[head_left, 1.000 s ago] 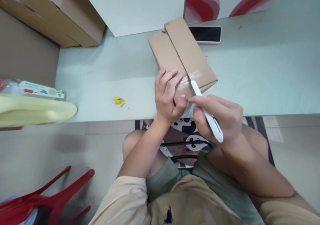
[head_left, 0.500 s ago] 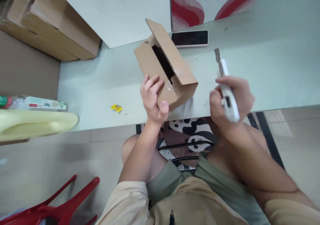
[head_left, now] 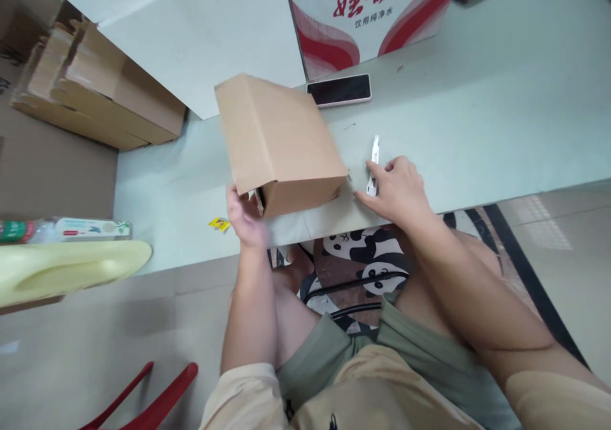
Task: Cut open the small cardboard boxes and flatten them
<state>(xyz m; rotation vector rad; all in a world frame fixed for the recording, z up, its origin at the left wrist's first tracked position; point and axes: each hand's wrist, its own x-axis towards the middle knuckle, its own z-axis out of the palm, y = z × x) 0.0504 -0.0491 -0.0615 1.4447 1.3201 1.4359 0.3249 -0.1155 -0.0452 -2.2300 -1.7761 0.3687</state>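
A brown cardboard box (head_left: 279,137) is tipped up on the pale green table (head_left: 477,118), one plain side facing me. My left hand (head_left: 245,217) is closed on the box's near left corner, slightly blurred by motion. My right hand (head_left: 398,188) lies on the table to the right of the box. Its fingers rest on the rear of a white cutter (head_left: 375,156), whose tip points away from me. Box and cutter are a short gap apart.
A black phone (head_left: 338,90) lies behind the box, before a red and white carton (head_left: 363,16). Flattened cardboard (head_left: 95,93) is stacked far left. A small yellow scrap (head_left: 218,224), a bottle (head_left: 67,228), a cream plastic piece (head_left: 71,268) and a red chair (head_left: 147,398) sit left.
My left hand has turned the opened box over, so its slit top no longer shows. My right hand has brought the cutter down from the air onto the table.
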